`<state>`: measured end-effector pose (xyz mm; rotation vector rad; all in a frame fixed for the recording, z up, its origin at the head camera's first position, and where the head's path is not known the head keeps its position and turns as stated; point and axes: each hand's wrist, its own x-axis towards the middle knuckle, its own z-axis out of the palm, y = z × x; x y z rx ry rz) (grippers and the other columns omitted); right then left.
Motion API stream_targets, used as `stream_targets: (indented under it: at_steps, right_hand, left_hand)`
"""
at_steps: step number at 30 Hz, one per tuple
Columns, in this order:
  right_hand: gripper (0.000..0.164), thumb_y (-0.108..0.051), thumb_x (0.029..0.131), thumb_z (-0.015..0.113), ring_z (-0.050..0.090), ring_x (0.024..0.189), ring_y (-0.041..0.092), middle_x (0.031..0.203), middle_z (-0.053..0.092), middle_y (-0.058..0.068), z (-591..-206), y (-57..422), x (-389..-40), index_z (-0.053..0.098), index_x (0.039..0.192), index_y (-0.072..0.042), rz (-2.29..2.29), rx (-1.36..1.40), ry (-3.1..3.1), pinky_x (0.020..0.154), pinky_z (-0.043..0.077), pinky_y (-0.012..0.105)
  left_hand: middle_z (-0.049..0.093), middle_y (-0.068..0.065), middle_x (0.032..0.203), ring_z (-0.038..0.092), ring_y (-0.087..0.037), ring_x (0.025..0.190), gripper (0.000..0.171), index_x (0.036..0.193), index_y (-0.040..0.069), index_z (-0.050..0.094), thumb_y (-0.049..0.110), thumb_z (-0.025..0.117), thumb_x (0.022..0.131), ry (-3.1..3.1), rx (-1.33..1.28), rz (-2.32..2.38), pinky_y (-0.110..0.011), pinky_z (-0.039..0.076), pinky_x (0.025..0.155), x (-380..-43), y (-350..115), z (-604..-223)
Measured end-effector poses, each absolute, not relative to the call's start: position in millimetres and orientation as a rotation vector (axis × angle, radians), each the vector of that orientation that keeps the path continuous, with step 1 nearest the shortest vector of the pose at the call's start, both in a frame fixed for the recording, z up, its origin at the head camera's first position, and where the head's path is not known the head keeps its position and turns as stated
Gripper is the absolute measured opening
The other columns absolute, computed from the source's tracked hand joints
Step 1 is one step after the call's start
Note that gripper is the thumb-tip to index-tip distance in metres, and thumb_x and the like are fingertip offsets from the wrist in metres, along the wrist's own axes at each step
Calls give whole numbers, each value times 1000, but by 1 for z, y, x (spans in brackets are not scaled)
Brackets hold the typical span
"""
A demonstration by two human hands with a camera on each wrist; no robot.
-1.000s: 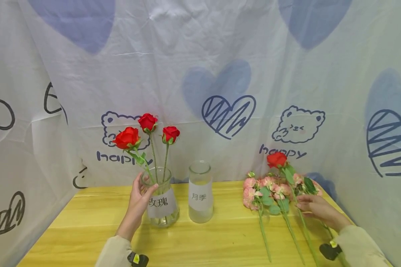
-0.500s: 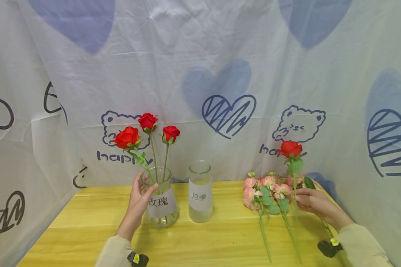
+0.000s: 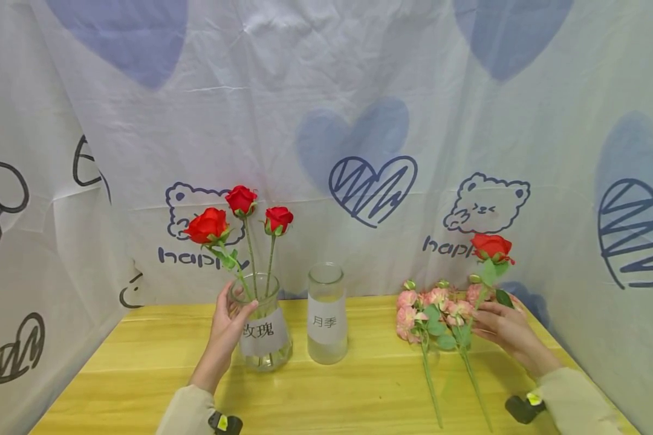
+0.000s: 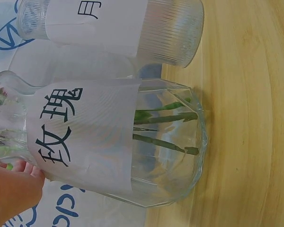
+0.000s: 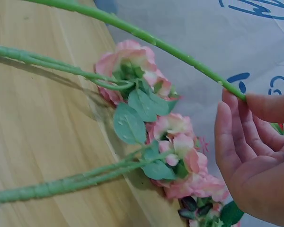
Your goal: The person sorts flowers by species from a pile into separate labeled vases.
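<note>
My left hand [image 3: 225,323] grips the neck of a wide-based glass vase [image 3: 261,362] with a white label, standing on the table. Several stems in water show through its base [image 4: 163,142] in the left wrist view, and red roses [image 3: 241,200] rise from its mouth. At the right, my right hand [image 3: 508,332] pinches the green stem [image 5: 170,51] of another red rose [image 3: 491,246] between thumb and fingertips. Its bloom stands above the hand, leaning right. Below lie pink flowers [image 3: 408,314] with long stems, partly covered by the hand.
A straight glass vase [image 3: 326,353] with a white label stands just right of the wide one. The yellow wood table [image 3: 359,399] ends at a white cloth backdrop [image 3: 370,254] with printed hearts and bears. A side cloth [image 3: 636,338] hangs at the right.
The red rose in my right hand has swung from leaning left to leaning right, its bloom now farther right and slightly higher. My right hand shifted a little left; the left stayed put.
</note>
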<state>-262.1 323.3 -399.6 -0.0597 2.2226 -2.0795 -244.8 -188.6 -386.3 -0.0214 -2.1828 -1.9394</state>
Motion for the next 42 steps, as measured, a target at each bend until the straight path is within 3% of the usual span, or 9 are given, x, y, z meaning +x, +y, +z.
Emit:
stream_targets:
  at_steps: [3, 7, 10, 21, 27, 34, 38, 42]
  right_hand:
    - [49, -9, 99, 53, 65, 83, 8, 93, 61, -4, -401, 318, -262, 29, 134, 17, -2133, -29, 2208, 80, 56, 28]
    - [52, -11, 100, 52, 63, 83, 5, 96, 58, -5, -403, 313, -263, 25, 136, 16, -2127, -9, 2248, 81, 56, 26]
    - [48, -12, 100, 53, 63, 83, 4, 97, 57, -5, -404, 308, -264, 31, 133, 14, -2133, 21, 2258, 82, 55, 26]
    - [19, -18, 96, 61, 64, 84, 7, 90, 60, -3, -409, 295, -271, 51, 101, -2, -2315, -47, 2192, 81, 56, 26]
    - [17, -14, 98, 58, 65, 86, 3, 94, 59, -5, -398, 281, -269, 49, 105, -1, -2377, 6, 2142, 85, 54, 27]
    - [5, -9, 100, 53, 66, 83, 3, 92, 62, -7, -391, 266, -273, 53, 99, -3, -2416, 31, 2135, 81, 56, 24]
    - [7, -8, 100, 51, 65, 83, 2, 90, 63, -10, -387, 259, -278, 53, 100, -2, -2418, 43, 2157, 80, 55, 23]
    - [10, -11, 100, 53, 65, 85, 3, 92, 61, -6, -377, 250, -283, 52, 100, -2, -2408, 35, 2205, 81, 55, 24]
  left_hand:
    - [21, -21, 155, 15, -39, 142, 80, 154, 5, 4, 19, 58, 97, -2181, -22, -1939, -51, 15, 116, -245, -188, -386]
    - [21, -21, 155, 14, -38, 142, 80, 154, 5, 4, 18, 58, 97, -2177, -25, -1942, -50, 16, 116, -245, -188, -386]
    - [20, -21, 155, 14, -39, 143, 80, 154, 4, 4, 18, 58, 97, -2179, -24, -1940, -49, 16, 116, -245, -189, -386]
    - [22, -21, 154, 15, -38, 142, 79, 154, 4, 5, 17, 58, 96, -2166, -28, -1943, -49, 16, 116, -245, -189, -387]
    - [22, -20, 154, 15, -38, 142, 79, 154, 4, 5, 18, 58, 97, -2165, -38, -1942, -49, 16, 116, -246, -189, -387]
    - [21, -21, 154, 15, -38, 142, 80, 154, 4, 4, 17, 59, 96, -2156, -44, -1948, -49, 16, 117, -245, -189, -388]
    - [20, -22, 155, 14, -39, 142, 81, 154, 4, 3, 17, 59, 96, -2149, -53, -1949, -49, 15, 117, -245, -190, -387]
    - [20, -22, 155, 14, -39, 143, 81, 154, 4, 3, 17, 59, 96, -2148, -57, -1945, -49, 15, 117, -245, -190, -387]
